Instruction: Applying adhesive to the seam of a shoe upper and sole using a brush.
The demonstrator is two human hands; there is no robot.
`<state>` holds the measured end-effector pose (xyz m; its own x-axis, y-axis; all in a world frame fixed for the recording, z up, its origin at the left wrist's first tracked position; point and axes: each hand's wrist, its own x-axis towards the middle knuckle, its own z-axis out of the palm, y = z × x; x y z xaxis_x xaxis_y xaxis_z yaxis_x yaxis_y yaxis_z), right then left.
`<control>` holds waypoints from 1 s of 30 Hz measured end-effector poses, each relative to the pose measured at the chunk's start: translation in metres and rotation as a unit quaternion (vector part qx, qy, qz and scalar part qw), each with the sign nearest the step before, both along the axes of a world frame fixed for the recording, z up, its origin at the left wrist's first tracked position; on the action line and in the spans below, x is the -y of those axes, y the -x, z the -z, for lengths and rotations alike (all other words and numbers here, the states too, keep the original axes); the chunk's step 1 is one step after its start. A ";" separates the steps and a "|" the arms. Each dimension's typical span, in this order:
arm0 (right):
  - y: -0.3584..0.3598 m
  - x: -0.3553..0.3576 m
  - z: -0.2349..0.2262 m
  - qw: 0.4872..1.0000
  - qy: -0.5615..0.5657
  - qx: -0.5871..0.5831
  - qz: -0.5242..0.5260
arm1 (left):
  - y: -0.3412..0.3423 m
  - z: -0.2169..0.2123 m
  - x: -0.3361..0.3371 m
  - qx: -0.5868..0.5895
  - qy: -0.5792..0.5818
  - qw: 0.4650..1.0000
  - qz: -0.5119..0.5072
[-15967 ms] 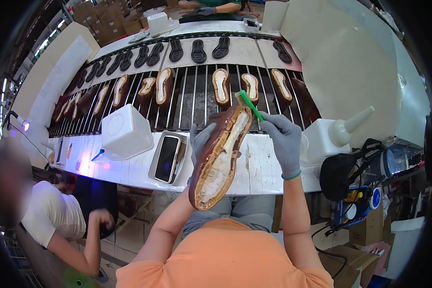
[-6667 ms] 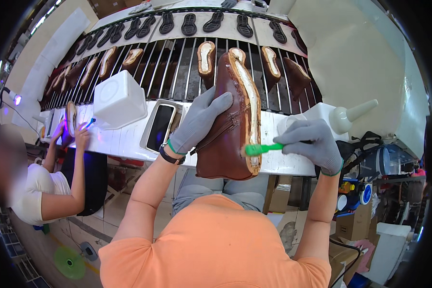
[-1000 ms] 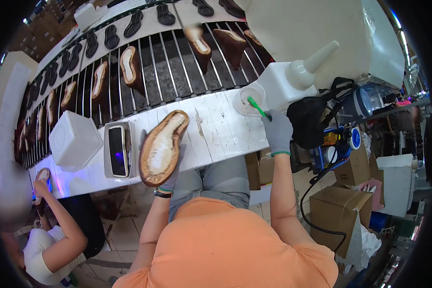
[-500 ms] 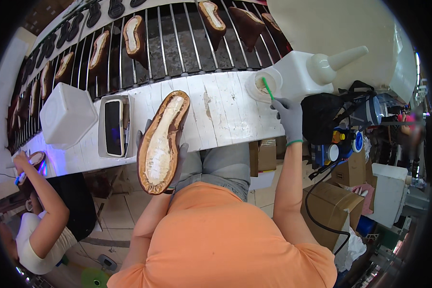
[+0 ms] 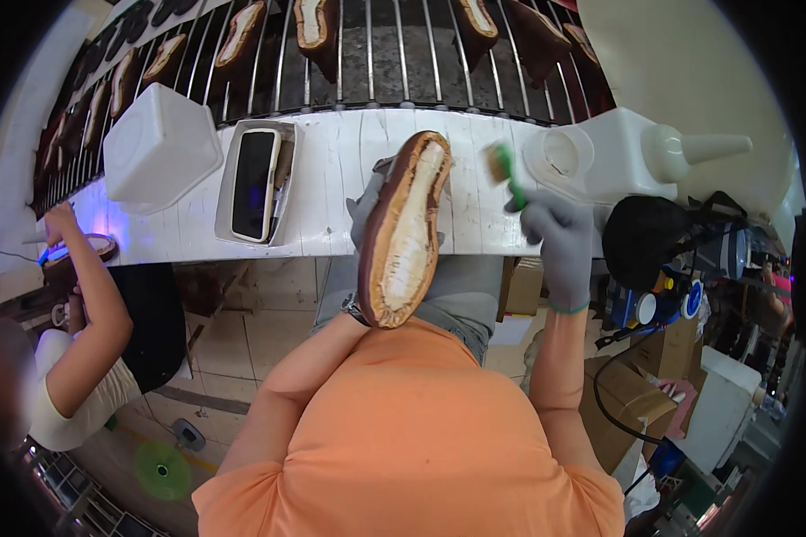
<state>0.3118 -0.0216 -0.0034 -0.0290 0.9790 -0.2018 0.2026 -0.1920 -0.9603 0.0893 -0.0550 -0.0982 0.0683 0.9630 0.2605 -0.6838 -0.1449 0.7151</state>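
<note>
A brown shoe [image 5: 403,234] is held bottom-up over the near edge of the white desk [image 5: 331,179], its pale unsoled underside turned toward the camera and its toe pointing away over the desk top. It is gripped from behind by the gloved left hand [image 5: 372,201], whose grey fingers [image 5: 364,208] are closed around the left side of the shoe. A green-handled brush [image 5: 505,173] is clasped in the gloved right hand [image 5: 560,237], fingers wrapped shut about the handle, with the bristles raised just right of the shoe's toe, apart from it. Just beyond the brush a round translucent tub [image 5: 559,154] stands on the desk, with a white squeeze bottle [image 5: 658,157] lying beside it. To the left of the shoe a phone [image 5: 253,183] lies in a white tray, and a white box [image 5: 161,148] stands further left. Behind the desk, more shoes [image 5: 312,22] are carried on a wire rack [image 5: 376,63]. At the far left another person's arm [image 5: 90,304] is seen, working at the desk edge.
</note>
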 end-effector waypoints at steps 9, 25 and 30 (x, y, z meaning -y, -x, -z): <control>0.048 0.049 -0.014 0.988 -0.074 0.061 -0.117 | 0.009 0.042 0.011 0.295 0.215 0.901 0.233; 0.048 0.012 0.009 0.981 -0.078 0.175 -0.024 | -0.010 0.080 0.009 -0.354 -0.065 0.904 -0.229; 0.042 -0.002 0.027 0.980 -0.081 0.182 0.002 | -0.009 0.024 -0.001 -0.435 -0.168 0.826 -0.317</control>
